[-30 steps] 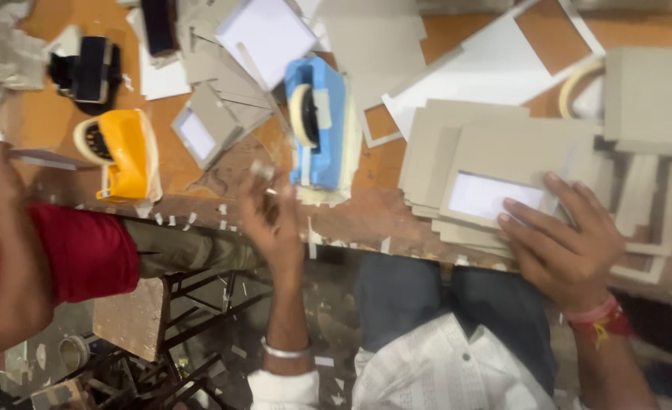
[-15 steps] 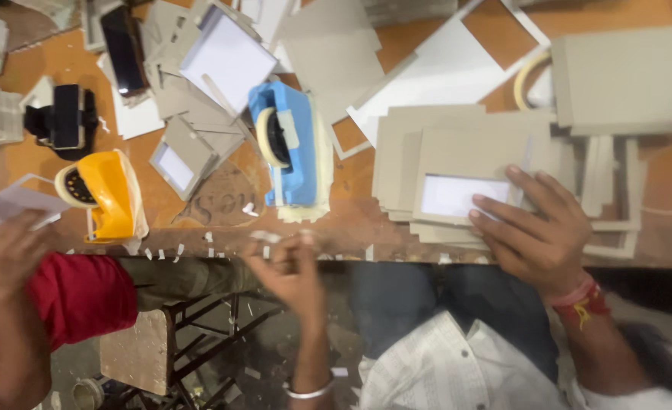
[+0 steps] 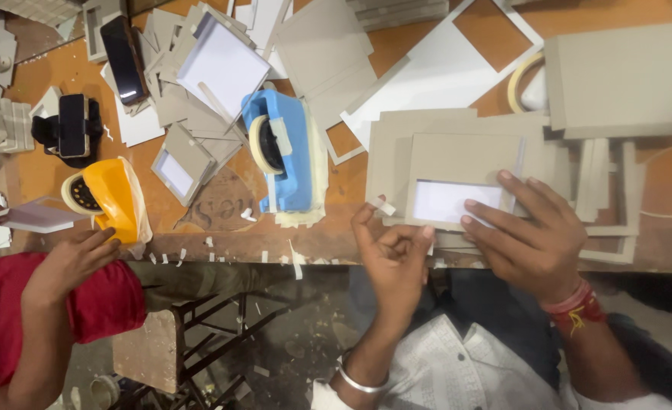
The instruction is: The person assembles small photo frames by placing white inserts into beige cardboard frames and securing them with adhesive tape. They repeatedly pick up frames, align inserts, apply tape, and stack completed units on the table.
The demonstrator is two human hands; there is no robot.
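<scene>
My left hand [image 3: 393,254] pinches a small strip of pale tape [image 3: 382,205] between thumb and fingertips, at the left edge of a grey cardboard frame [image 3: 465,161] with a white window. My right hand [image 3: 529,235], with a red thread at the wrist, lies flat with fingers spread on the frame's lower right part. The frame rests on a stack of similar grey boards [image 3: 396,144] near the front edge of the wooden table [image 3: 237,247]. A blue tape dispenser [image 3: 286,163] with a roll of masking tape stands just left of my left hand.
A co-worker in a red sleeve has a hand [image 3: 74,254] by a yellow tape dispenser [image 3: 112,197] and holds a white card [image 3: 36,216]. Two phones [image 3: 123,61] [image 3: 72,125], loose cardboard pieces, a tape roll [image 3: 522,80] and a grey board [image 3: 624,76] cover the table. A metal stool [image 3: 199,342] stands below.
My left hand moved right from the table edge below the blue dispenser to the frame's left edge, now with a tape strip. My right hand stayed on the frame.
</scene>
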